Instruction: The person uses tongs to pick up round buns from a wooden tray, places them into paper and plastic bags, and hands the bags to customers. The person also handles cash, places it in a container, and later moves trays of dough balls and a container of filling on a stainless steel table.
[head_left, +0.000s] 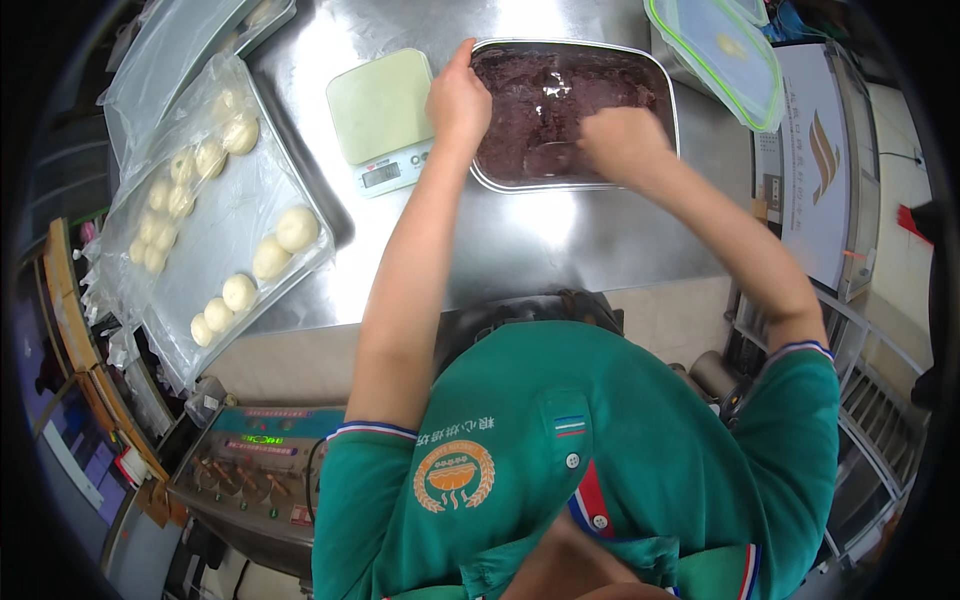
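A rectangular metal pan (pixel 676 120) with a pale rim holds a dark reddish-brown paste (pixel 530 110), glossy in places. My left hand (pixel 460 100) grips the pan's left rim near its far corner, thumb or finger pointing up along the edge. Over the right part of the paste is my right hand (pixel 625 143), its fingers curled down and slightly blurred. Whatever those fingers hold is hidden; a faint see-through patch shows on the paste just left of them. Close beside my left hand stands a pale green kitchen scale (pixel 380 105) with a small display, nothing on its plate.
Left on the steel table (pixel 560 245) lies a tray (pixel 225 235) of round dough balls (pixel 297 229), partly under clear plastic film (pixel 205 100). A green-rimmed clear lid (pixel 735 60) leans at the far right. Below the table's left front is a control panel (pixel 250 450).
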